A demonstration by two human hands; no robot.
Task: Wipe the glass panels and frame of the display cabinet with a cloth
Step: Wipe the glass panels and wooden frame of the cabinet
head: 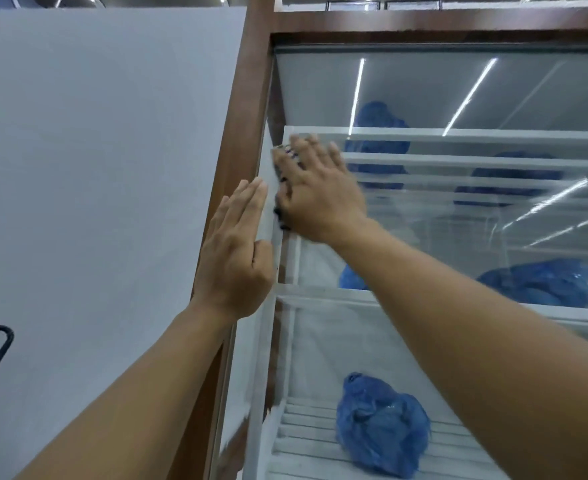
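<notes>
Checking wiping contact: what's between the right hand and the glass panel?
In the head view, a pale cloth lies under the right hand, pressed against the glass panel.

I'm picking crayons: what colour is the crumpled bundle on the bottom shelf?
Blue; the bundle shows best in the head view.

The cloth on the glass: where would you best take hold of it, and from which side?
The cloth lies flat against the upright glass under the right hand; only its left edge shows. Probably best to come straight from the front, flat palm over its middle, pinning it to the pane. That free left edge is the only part to pinch.
</notes>
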